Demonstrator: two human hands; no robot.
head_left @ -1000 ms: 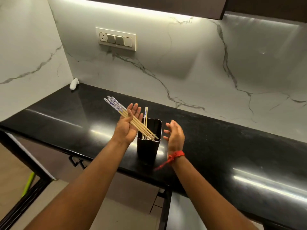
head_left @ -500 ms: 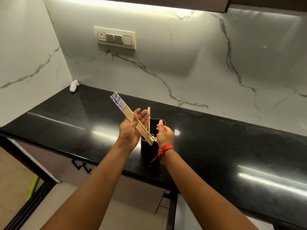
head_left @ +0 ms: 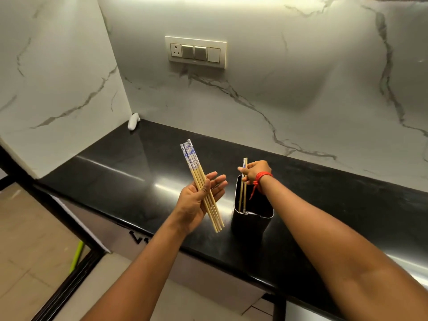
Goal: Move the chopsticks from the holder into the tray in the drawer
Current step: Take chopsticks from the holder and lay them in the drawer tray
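Pinching two chopsticks (head_left: 244, 198) upright in black holder (head_left: 251, 225): right hand (head_left: 257, 170); left hand (head_left: 193, 206) grips bundle (head_left: 196, 172) under thumb

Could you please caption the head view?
Left hand holds a bundle of chopsticks; right hand pinches two chopsticks in the holder.

The chopsticks (head_left: 195, 170) are tan with blue-and-white patterned tops; the holder (head_left: 252, 224) is black, as is the glossy countertop (head_left: 115, 172). The wall (head_left: 278, 100) is white marble with grey veins, the switch plate (head_left: 195, 52) cream with grey switches. A red thread (head_left: 262, 175) circles one wrist
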